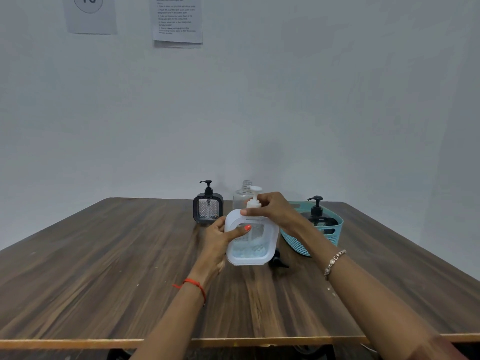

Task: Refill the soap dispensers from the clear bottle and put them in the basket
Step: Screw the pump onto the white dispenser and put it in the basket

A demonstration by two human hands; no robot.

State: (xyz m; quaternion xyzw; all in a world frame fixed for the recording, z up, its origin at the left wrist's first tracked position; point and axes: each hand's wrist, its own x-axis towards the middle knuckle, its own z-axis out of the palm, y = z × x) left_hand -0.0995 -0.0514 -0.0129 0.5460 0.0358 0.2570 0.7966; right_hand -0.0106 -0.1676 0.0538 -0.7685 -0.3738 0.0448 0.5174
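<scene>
As left grip (218, 240) holds, boxy dispenser (255, 245)

Even, soft indoor light, faint shadows on the wall (259, 113), wide-angle bowing at the edges — slightly soft focus

A: Clear bottle (238, 200)?
B: Lower half hidden behind white dispenser (250, 240).
A: Black thing (279, 259) on desk (104, 255)?
B: Mostly covered by the dispenser; cannot identify. Wall sheets (178, 19): cut by top edge, print unreadable.

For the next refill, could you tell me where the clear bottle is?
Head view: the bottle stands centre, behind the white dispenser, between the left black dispenser and the basket.
</scene>
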